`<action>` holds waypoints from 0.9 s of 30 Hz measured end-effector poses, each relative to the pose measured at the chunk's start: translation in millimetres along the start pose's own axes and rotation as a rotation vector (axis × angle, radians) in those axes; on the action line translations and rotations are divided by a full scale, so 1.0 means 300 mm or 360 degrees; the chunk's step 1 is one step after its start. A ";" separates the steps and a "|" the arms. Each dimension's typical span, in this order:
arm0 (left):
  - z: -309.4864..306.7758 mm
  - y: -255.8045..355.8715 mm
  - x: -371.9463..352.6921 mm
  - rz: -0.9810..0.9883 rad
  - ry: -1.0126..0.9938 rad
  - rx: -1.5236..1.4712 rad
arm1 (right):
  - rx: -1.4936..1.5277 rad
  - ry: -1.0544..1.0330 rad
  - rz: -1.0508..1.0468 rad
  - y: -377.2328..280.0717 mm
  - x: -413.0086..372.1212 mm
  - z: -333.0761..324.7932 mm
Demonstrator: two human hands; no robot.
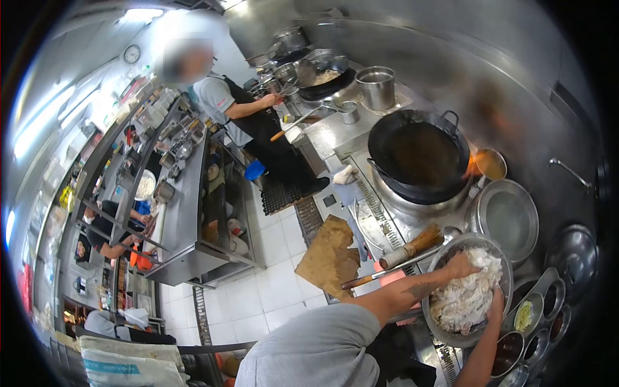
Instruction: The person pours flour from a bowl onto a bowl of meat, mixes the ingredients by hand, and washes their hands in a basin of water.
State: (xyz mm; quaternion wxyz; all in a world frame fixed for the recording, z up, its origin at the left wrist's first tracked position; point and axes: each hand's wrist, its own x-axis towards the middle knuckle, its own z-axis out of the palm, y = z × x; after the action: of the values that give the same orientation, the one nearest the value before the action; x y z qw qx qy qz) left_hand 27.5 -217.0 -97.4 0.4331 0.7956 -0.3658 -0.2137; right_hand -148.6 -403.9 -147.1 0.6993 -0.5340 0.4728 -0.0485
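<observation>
A metal bowl point(433, 320) holds a heap of white, flour-coated food pieces point(465, 298); what food lies under the coating I cannot make out. My left hand point(459, 265) comes in over the bowl's far left side, its fingers curled into the heap and partly covered. On the right, my right hand point(496, 304) is cupped inside the rim, gripping the same floured mass. Beside the bowl lie a ladle with a wooden handle point(371, 278) and a bamboo brush point(419, 245).
A black wok point(419, 158) of dark liquid stands on the range, a flame at its right. Nearby are a round metal pot point(509, 216) and several seasoning containers point(525, 314). Another person point(242, 109) stands at a farther wok; brown cardboard point(330, 255) lies left.
</observation>
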 end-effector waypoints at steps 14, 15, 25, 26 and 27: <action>0.023 0.098 0.013 0.0339 -0.0693 -0.0373 | 0.0446 -0.0242 -0.0437 -0.118 -0.188 0.045; 0.001 0.133 -0.033 0.0450 -0.0615 -0.0261 | 0.0458 -0.0204 -0.0399 -0.123 -0.256 0.050; -0.133 0.095 -0.238 0.0123 -0.0536 0.0495 | -0.1369 0.0265 -0.0956 -0.116 -0.562 0.095; -0.128 0.087 -0.231 -0.0436 -0.0549 0.0283 | -0.1156 0.0314 -0.0728 -0.149 -0.580 0.089; -0.088 0.014 -0.200 -0.0658 -0.0625 -0.0016 | -0.1184 0.0338 -0.0486 -0.101 -0.483 0.060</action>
State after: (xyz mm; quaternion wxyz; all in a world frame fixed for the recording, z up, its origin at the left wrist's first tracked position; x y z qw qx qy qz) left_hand 4.6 -158.3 -78.2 0.3051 0.7945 -0.2717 -0.4493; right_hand -202.0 -321.1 -35.0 0.3908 -0.8062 0.4430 -0.0322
